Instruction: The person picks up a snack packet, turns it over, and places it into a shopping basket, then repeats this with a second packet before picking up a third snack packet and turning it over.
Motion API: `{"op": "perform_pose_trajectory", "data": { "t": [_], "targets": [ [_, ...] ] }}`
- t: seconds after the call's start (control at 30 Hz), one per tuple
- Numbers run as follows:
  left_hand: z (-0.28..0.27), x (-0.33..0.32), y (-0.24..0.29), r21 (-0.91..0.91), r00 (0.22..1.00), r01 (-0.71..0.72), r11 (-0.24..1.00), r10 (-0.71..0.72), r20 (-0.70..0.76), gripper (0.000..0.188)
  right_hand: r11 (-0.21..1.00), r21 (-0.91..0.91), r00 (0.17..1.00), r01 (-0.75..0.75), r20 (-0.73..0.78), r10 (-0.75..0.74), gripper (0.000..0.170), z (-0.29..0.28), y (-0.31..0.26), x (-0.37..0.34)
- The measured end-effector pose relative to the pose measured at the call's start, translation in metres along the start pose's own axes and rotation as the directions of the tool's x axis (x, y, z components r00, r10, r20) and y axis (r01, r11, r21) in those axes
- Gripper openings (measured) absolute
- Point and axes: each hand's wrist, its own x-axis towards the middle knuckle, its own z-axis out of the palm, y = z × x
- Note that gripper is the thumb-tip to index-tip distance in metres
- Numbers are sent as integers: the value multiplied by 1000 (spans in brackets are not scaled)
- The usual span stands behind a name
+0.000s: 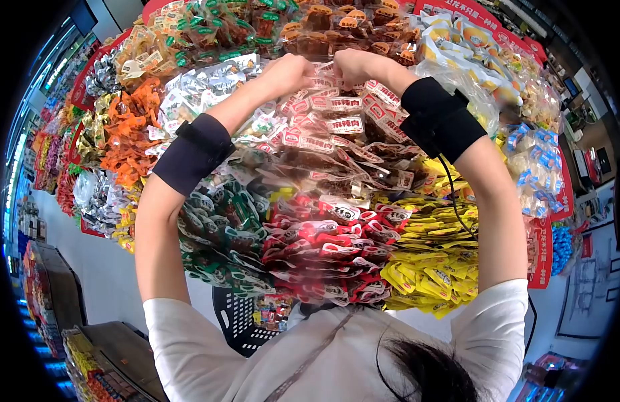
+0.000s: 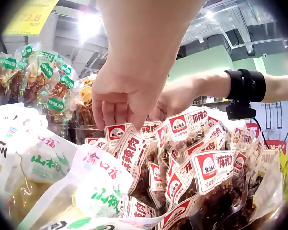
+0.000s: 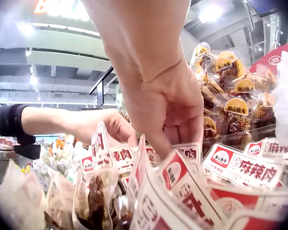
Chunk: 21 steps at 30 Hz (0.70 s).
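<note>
Brown meat packets with white-and-red labels [image 1: 343, 125] fill the middle of the display. At their back edge, my left hand [image 1: 288, 72] and right hand [image 1: 353, 67] are close together, fingers pointing down. In the left wrist view, the left hand [image 2: 129, 91] has curled fingers at the top of a labelled packet [image 2: 117, 134], pinching its edge. The right wrist view has the right hand [image 3: 158, 103] with thumb and fingers around the top edge of another packet [image 3: 191, 152]. Fingertips are partly hidden behind labels.
White packets [image 2: 93, 179] lie left of the meat packets, with orange ones [image 1: 132, 127] farther left. Green [image 1: 223, 228], red [image 1: 323, 248] and yellow packets [image 1: 437, 261] cover the near side. Packets with orange labels [image 3: 237, 106] rise behind. A black basket [image 1: 240, 321] is below.
</note>
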Motion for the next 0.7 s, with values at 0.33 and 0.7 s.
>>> {"op": "perform_pose_trajectory", "data": {
  "t": [0.33,0.7],
  "targets": [
    [5,13,-5,17,997,-76,997,76,-19,25,986,71,983,-151,-90,157,9,-41,29,-34],
    [12,37,11,-80,996,-80,994,77,-34,26,948,32,944,-318,101,313,26,3,47,-44]
  ]
}}
